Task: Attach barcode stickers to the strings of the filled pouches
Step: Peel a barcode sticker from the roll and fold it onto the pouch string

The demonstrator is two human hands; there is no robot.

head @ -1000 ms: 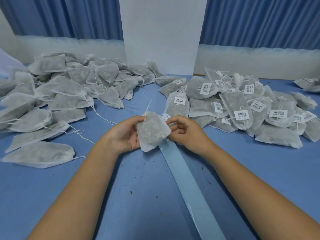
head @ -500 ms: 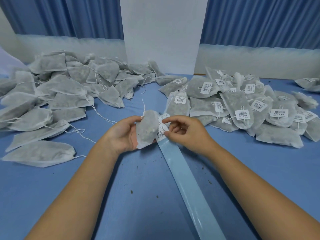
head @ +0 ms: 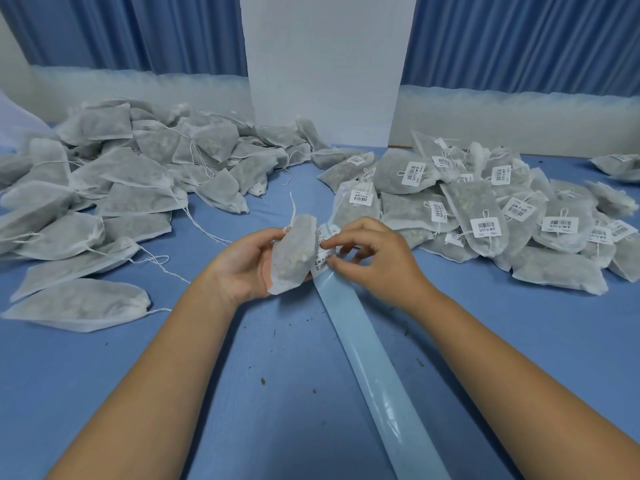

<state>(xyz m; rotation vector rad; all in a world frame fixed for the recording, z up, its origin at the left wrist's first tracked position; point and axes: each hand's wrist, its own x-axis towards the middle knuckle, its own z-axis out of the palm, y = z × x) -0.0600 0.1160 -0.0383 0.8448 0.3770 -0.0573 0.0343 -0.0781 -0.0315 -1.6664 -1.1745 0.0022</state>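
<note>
Since a second ago the pouch [head: 292,252] has swung from lying flat toward the camera to standing nearly edge-on. The right hand [head: 375,258] has left its side and gone to the barcode sticker [head: 322,259] at the far end of the backing strip [head: 374,368]. This looks like the change from readying the pouch to peeling a label for it, with nothing yet fixed to the string [head: 293,207], which sticks up loose from the pouch's top. The pouch is held just above the middle of the desk [head: 263,420], touching the sticker's left side. The left hand [head: 242,263] cups it from the left, palm up, fingers curled round its back and thumb near its top. The right hand arches over the strip, its thumb and forefinger tips closed together on the sticker and the other fingers bent and spread. Unlabelled pouches [head: 114,188] are heaped toward the desk's far left, labelled pouches [head: 485,209] toward its far right.
</note>
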